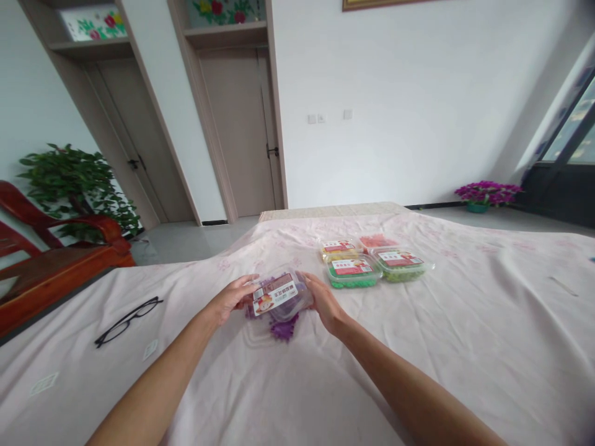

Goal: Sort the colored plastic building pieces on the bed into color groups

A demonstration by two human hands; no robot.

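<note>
A clear plastic box (301,302) with a printed label (275,296) is between my two hands, above the cloth in the middle. My left hand (235,298) grips its left end, fingers curled at the edge. Around its right end my right hand (324,303) is closed, with some fingers hidden behind the plastic. Purple pieces with toothed edges (283,328) show below and through the box; I cannot tell how many lie inside it. A faint clear plastic rim shows on the cloth under the left side.
Beyond my right hand stand labelled boxes of green (354,272), light green (402,265), yellow (338,248) and pink pieces (376,240). Black-framed glasses (127,322) lie at the left, near a small paper slip (150,349). A wooden armchair (60,248) borders the table's left side.
</note>
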